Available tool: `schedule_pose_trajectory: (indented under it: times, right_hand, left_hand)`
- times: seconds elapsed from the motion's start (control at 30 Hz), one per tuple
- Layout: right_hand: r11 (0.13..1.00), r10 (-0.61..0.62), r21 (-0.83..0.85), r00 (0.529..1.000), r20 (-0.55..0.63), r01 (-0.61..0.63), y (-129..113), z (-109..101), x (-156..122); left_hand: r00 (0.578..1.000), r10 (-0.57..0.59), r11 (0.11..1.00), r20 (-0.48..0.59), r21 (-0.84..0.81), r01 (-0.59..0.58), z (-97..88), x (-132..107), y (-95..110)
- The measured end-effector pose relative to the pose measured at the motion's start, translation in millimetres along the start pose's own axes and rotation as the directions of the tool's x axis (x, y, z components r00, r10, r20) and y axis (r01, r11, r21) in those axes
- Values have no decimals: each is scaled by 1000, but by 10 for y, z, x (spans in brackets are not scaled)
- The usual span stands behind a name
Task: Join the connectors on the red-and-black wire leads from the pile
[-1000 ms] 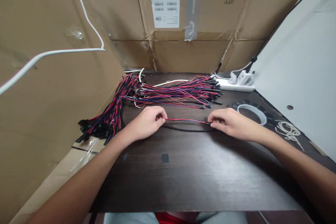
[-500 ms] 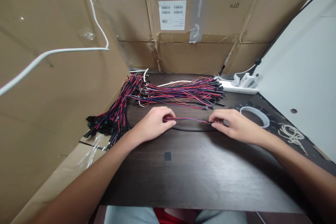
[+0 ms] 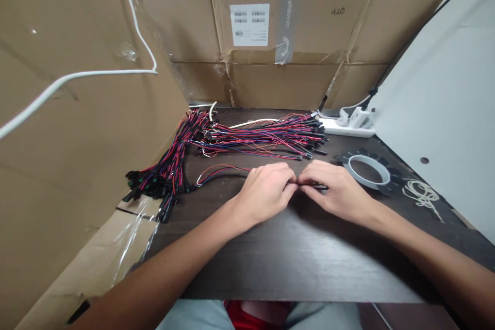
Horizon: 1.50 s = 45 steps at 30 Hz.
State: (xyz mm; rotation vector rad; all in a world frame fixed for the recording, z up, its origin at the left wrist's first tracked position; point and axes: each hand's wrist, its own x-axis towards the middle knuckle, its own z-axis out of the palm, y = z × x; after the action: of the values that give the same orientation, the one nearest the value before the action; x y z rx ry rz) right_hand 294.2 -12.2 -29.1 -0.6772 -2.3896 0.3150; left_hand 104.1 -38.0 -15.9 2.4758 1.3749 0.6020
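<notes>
Clock: centred where my fingertips meet, 12 facing away from me.
Left hand (image 3: 266, 191): fingers curled in, fingertips pinched over the wire strand (image 3: 228, 167).
Right hand (image 3: 334, 191): thumb and forefinger pinched, tips touching or nearly touching the left's; dark piece (image 3: 320, 187) shows inside the curl. Exact contact hidden by my fingers.
Wire strand: leaves the left grip toward 9, tail lying on the bench (image 3: 270, 263).
Why this hold: I'd say paired pinches steady something thin and limp, with the tail left slack.
Harness row (image 3: 263, 139): 11 o'clock, laid crosswise, many black ends at its right; probably lined up to keep the leads untangled.
Harness pile (image 3: 170, 165): 9 o'clock, slanted along the left cardboard (image 3: 88, 113), clear of my grip.
White ring (image 3: 381, 169): between 2 and 3, dark flaps around it, near the right hand.
String coil (image 3: 421, 193): 3 o'clock, past the ring.
Power strip (image 3: 350, 130): between 1 and 2, plugs in.
In the way: back cardboard (image 3: 263, 82) closes off 12, harness row limits reach toward 11, ring crowds the right side.
</notes>
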Motion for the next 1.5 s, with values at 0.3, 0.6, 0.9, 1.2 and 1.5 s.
schedule_pose_trajectory:
  times: [0.3,0.6,0.9,1.2,1.5]
  right_hand:
    - [997,-35,-70,999,17,36,-2,-8,-5]
    - [991,-44,-128,998,42,49,-45,14,-16]
    - [985,-26,-170,1000,10,27,-33,64,-39]
    - [985,-51,-154,987,152,75,-58,41,-20]
    - [997,-74,-24,984,161,79,-60,25,-1]
  left_hand:
    - [998,12,999,-60,-33,-14,76,25,-5]
    - [999,41,997,-30,65,-39,134,-6,22]
    - [995,-60,982,-74,-181,46,150,17,8]
    - [993,-119,951,-9,-288,112,89,28,15]
    - [983,-183,892,22,-418,175,48,0,15]
